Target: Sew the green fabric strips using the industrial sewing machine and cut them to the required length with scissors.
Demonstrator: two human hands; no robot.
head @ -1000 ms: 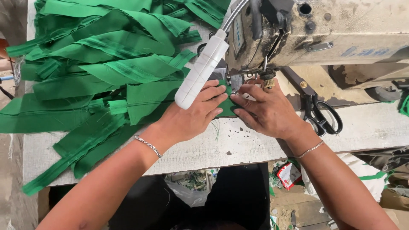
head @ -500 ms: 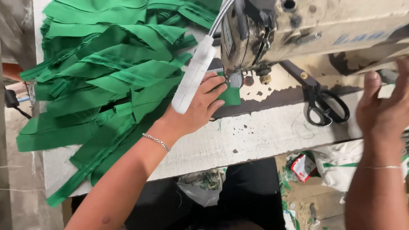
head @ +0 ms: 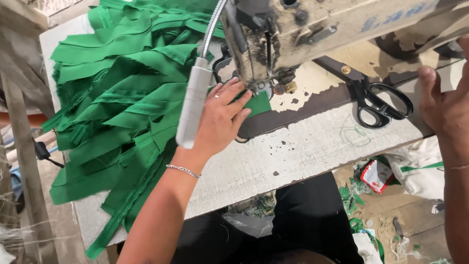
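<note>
My left hand (head: 221,120) lies flat on a green fabric piece (head: 257,103) under the needle of a worn cream sewing machine (head: 312,29). Its fingers press the cloth down beside the presser foot (head: 261,89). A white lamp on a flexible neck (head: 193,105) hangs in front of my left wrist. My right hand (head: 447,105) is raised at the right edge of the view, near the machine's right end, fingers apart and holding nothing. A silver bracelet sits on my left wrist.
A large heap of green fabric strips (head: 122,107) covers the left of the speckled white table (head: 303,151). Black scissors (head: 378,100) lie on the table right of the needle. Scraps and bags (head: 391,181) litter the floor below.
My right hand has left the cloth at the needle and moved up to the right edge. My left hand stays on the green piece. The camera has shifted closer.
</note>
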